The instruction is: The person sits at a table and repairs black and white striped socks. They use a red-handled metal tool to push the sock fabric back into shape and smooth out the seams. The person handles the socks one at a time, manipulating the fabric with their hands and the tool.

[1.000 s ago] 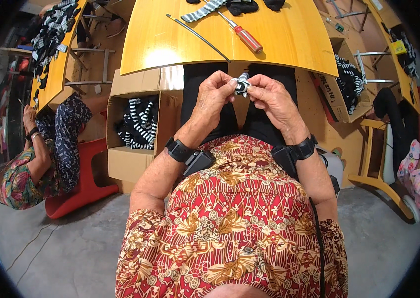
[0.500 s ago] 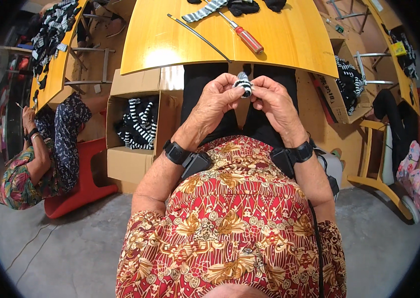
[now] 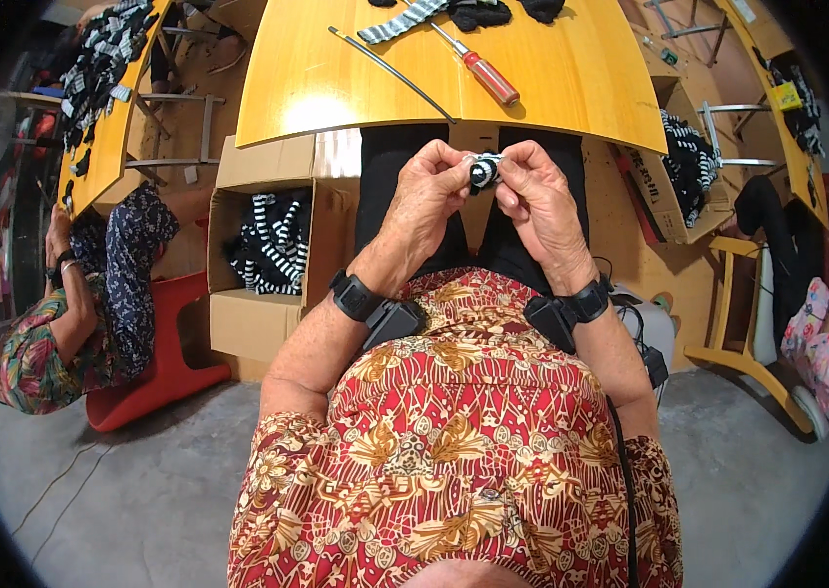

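Right hand (image 3: 544,211) shifted its hold on striped fabric (image 3: 482,172)

Half a second earlier, a grey end of the black-and-white fabric had poked out on the far side; now the piece was bunched more compactly between the two hands. The left hand (image 3: 419,201) pinched its left side between thumb and fingers, and the right hand's thumb and fingers pinched its right side. It was held above the lap, just short of the near edge of the yellow counter (image 3: 316,73).

On the counter lay a red-handled screwdriver (image 3: 489,77) and, to its left, a slim dark rod (image 3: 392,74). Farther off were a grey striped strip (image 3: 400,22) and black pieces (image 3: 478,14). Below and left stood a cardboard box (image 3: 256,323) holding striped fabric pieces (image 3: 277,245); a co-worker (image 3: 72,323) sat far left.
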A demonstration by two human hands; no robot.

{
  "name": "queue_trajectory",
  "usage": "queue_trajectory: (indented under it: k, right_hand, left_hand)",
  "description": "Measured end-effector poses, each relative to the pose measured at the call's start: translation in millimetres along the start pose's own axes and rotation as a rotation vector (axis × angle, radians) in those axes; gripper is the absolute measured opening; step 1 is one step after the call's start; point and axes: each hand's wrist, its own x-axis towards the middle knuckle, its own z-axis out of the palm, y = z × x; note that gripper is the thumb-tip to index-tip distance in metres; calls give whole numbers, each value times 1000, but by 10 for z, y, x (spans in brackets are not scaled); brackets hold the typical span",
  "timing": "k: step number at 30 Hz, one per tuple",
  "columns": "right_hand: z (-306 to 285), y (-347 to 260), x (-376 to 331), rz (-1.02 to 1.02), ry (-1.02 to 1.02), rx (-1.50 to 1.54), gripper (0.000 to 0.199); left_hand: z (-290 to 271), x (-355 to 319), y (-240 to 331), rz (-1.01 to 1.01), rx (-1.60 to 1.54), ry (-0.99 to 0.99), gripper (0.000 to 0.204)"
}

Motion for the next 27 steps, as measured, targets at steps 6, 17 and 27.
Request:
queue_trajectory:
  k: [6,17,27]
  right_hand:
    - [27,-59,7,48,78,-217,5]
    - [-6,-88,33,132,138,-195,6]
    - [-61,-92,-52,192,2,-377,13]
  left_hand:
    - [-43,18,-111,-17,-36,44,11]
    - [-21,-29,-122,-95,-130,-230,13]
    - [-162,-76,-120,-4,252,-122,13]
